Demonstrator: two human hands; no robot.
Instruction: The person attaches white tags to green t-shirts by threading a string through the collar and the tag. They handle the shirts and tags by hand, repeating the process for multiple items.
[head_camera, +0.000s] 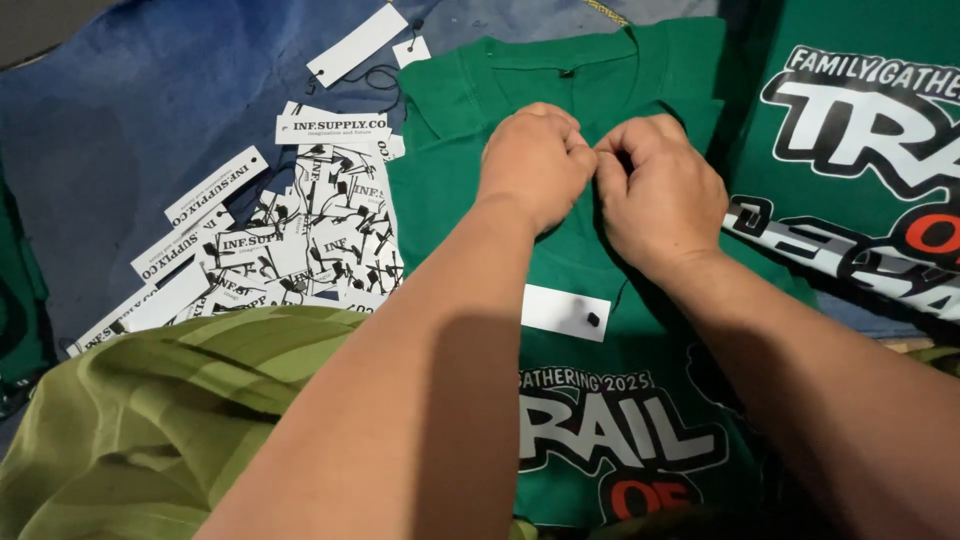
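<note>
A green t-shirt (455, 195) with a white, black and red chest print lies flat in front of me, collar away from me. My left hand (535, 160) and my right hand (660, 190) meet knuckle to knuckle just below the collar, fingers curled and pinching something small at the fabric; what lies between the fingertips is hidden. A white paper hang tag (563, 311) with a black fastener rests on the shirt just under my wrists, its thin string running up toward my right hand.
A heap of white printed hang tags (300, 235) with black strings lies left of the shirt on blue cloth (130, 120). Another green printed shirt (860, 130) lies at right. Olive-green fabric (150, 420) covers the lower left.
</note>
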